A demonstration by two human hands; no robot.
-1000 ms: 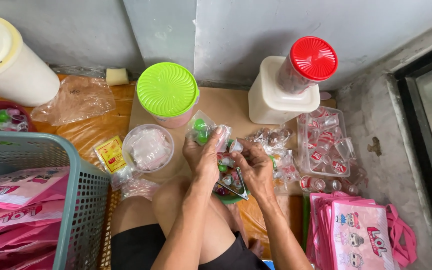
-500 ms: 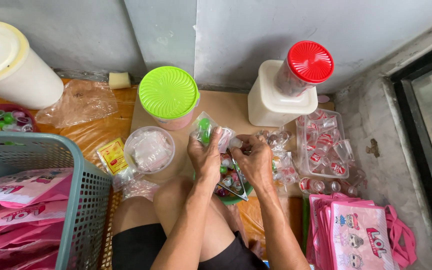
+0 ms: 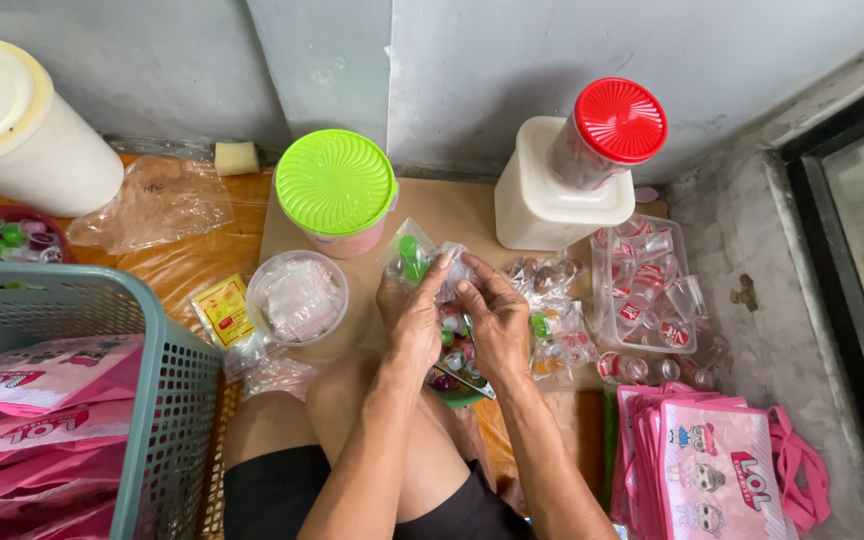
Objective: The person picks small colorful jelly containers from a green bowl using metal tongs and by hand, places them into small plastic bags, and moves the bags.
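A small clear bag (image 3: 422, 258) of green pieces is being pinched shut-fingered by the left hand (image 3: 412, 315) and right hand (image 3: 497, 320); since a second ago, it is being held slightly higher. The bag's mouth is apparently being closed.

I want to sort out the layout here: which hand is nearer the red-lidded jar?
Right. The right hand lies below-left of the red-lidded jar; the left hand is farther left, nearer the green-lidded tub.

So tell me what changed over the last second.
Little changed: the left hand and right hand still pinch the small clear bag of green pieces, shifted slightly. The green-lidded jar, red-lidded jar and basket stayed put.
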